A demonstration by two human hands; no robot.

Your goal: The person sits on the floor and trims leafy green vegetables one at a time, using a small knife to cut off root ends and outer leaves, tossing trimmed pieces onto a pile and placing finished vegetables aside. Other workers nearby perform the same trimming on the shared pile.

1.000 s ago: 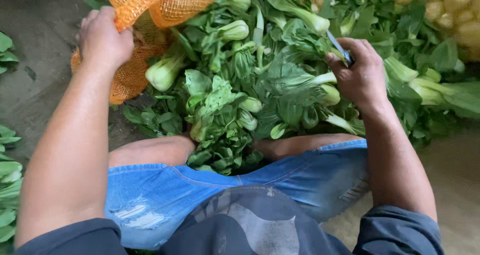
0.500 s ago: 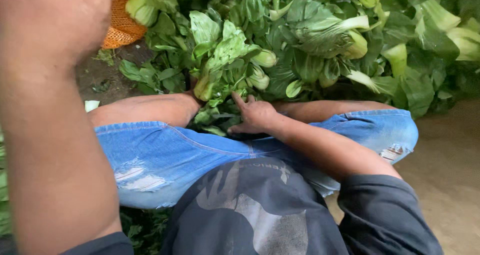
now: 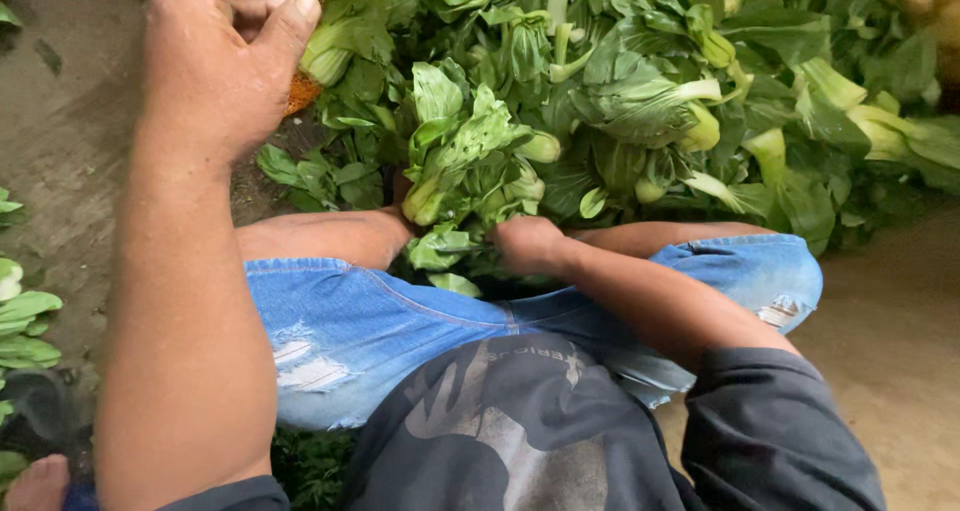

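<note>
Bok choy (image 3: 470, 161) lay in a loose heap across the upper middle and upper right of the head view, spilling down to the person's knees at centre frame. The heads were too many and too overlapped to count; pale stems pointed every way, with no common long axis.

The nearest bunch stood at centre, its stem base at lower left and its leaves running to upper right. It lay directly above the right hand (image 3: 527, 243) and touched it. That hand was at frame centre, between the knees, knuckles toward the camera. Its fingers were curled under the leaves and hidden, so whether they gripped anything could not be told.

The left hand (image 3: 215, 66) was at upper left, raised close to the camera and well apart from the centre bunch. Its fingers were loosely curled and its thumb (image 3: 285, 26) extended; nothing was seen in its grip. Behind it showed a patch of orange mesh sack (image 3: 300, 91), one in view.

The right hand was clearly the nearer to the bunch. Two hands were counted, both the person's own. Loose leaves (image 3: 20, 321) lay on the ground at the left edge.
</note>
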